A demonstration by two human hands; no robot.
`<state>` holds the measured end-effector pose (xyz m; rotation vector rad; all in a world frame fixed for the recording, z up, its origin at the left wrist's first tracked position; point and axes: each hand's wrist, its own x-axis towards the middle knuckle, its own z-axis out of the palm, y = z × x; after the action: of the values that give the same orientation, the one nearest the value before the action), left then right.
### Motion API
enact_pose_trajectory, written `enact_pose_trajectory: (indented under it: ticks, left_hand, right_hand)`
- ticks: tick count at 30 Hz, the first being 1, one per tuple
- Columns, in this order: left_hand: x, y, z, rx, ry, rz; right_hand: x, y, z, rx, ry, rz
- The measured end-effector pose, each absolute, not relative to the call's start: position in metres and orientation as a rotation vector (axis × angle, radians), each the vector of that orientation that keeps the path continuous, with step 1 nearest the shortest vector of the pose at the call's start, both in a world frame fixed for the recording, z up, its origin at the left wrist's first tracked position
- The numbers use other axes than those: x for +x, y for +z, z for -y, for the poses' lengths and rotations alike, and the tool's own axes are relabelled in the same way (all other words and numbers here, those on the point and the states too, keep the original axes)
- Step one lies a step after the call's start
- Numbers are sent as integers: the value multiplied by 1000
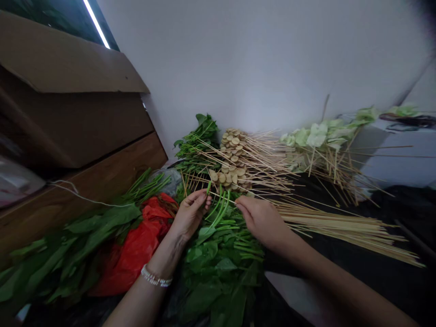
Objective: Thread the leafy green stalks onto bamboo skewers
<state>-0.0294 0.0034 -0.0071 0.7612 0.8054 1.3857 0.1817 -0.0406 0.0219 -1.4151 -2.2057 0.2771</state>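
Note:
My left hand (192, 212) pinches a short green stem (209, 187) upright between thumb and fingers. In my right hand (261, 220), closed, is a thin wooden skewer (231, 200) that runs left toward that stem. A few curved green stems (223, 210) hang along the skewer between my hands; whether it pierces each one I cannot tell. Below them lies a heap of leafy greens (218, 263), the stems lying mostly to the right. Just beyond my hands are stacked skewers of pale round slices (233, 159).
Skewered greens (199, 145) lean by the wall, and skewers with pale leaves (318, 136) lie right. Bare skewers (350, 229) spread over black plastic at right. A red plastic bag (136, 250), more leafy greens (81, 245) and a cardboard box (75, 118) are left.

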Motion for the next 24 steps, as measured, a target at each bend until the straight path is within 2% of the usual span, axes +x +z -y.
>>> enact_pose_trajectory:
  ticks: [24]
  left_hand:
    - [-30,-7,-4,821,1296,-925]
  right_hand:
    - [177,9,43,-1379,271,2199]
